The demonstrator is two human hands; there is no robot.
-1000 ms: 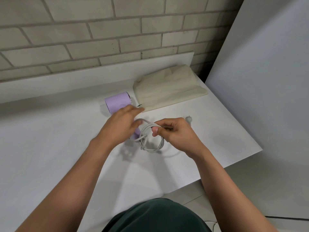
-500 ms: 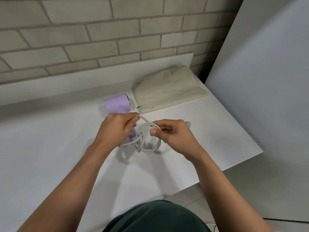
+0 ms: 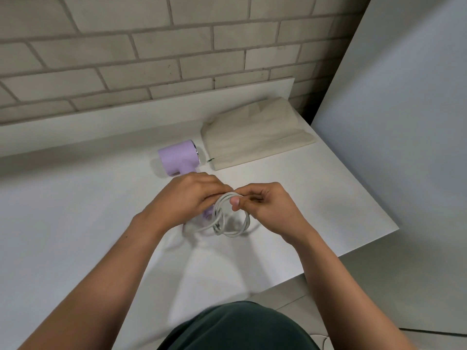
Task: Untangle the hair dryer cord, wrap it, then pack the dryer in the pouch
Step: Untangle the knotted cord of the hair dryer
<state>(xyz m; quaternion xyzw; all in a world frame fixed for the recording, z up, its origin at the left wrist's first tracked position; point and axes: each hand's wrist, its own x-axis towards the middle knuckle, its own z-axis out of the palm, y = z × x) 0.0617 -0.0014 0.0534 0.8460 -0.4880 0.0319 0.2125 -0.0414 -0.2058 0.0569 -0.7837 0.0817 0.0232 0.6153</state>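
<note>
A lilac hair dryer (image 3: 180,157) lies on the white table (image 3: 75,210), its handle running under my left hand. The white cord (image 3: 228,227) is gathered into a small coil of several loops just above the table. My right hand (image 3: 265,208) pinches the top of the coil between thumb and fingers. My left hand (image 3: 187,198) is curled over the cord at the coil's left side, beside the dryer handle. The beige cloth pouch (image 3: 255,133) lies flat behind the hands, to the right of the dryer. The plug is hidden.
A brick wall (image 3: 151,46) backs the table. A large white panel (image 3: 404,122) leans at the right, close to the table's right edge. The table's front right corner (image 3: 394,227) drops to a tiled floor.
My left hand has come round to meet my right hand at the top of the coil. The plug that lay to the right of my right hand is no longer visible.
</note>
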